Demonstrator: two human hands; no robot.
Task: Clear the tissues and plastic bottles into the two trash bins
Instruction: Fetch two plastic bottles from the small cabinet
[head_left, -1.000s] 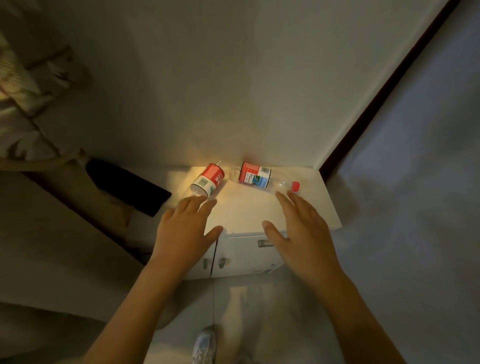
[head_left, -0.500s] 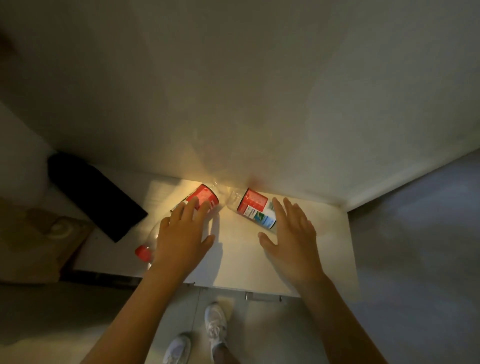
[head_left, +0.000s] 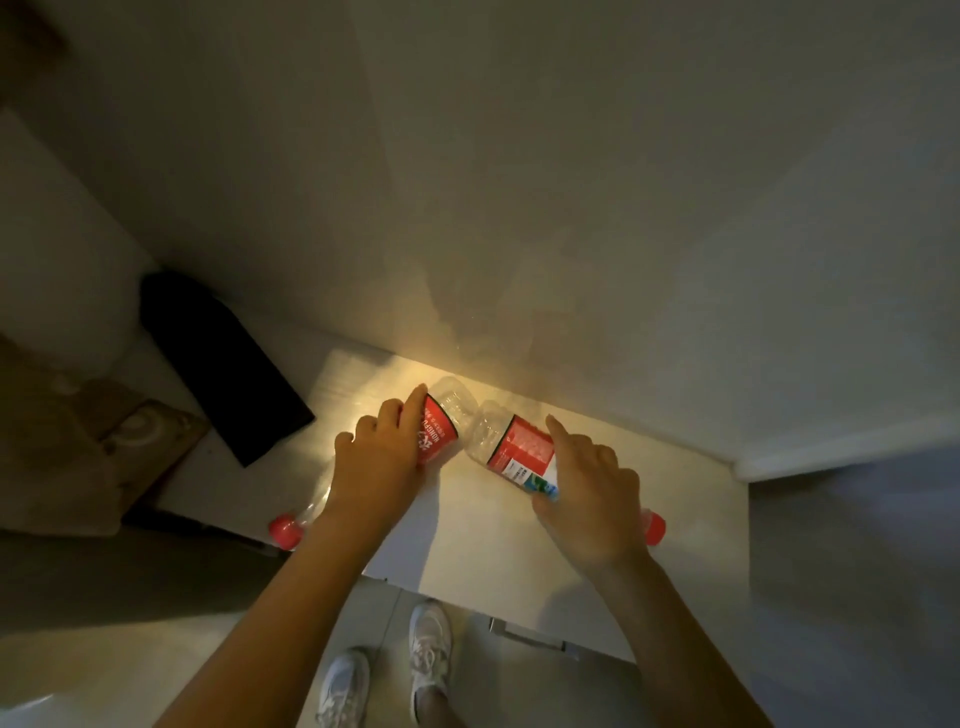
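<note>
Two clear plastic bottles with red labels and red caps lie on a white nightstand (head_left: 493, 530) against the wall. My left hand (head_left: 376, 460) grips the left bottle (head_left: 441, 421) around its middle; its red cap pokes out near the stand's left front corner. My right hand (head_left: 587, 493) curls over the right bottle (head_left: 511, 441), whose cap shows just right of my wrist. The bottles' bases nearly touch near the wall. No tissues or trash bins are in sight.
A black flat object (head_left: 223, 364) lies at the left of the nightstand top. A brown patterned surface (head_left: 78, 447) sits farther left. A drawer handle (head_left: 530, 636) shows on the stand's front, and my white shoes (head_left: 387, 670) stand on the pale floor below.
Both hands went from hovering flat over the bottles to curling around them. The camera moved closer and looks more steeply down on the nightstand.
</note>
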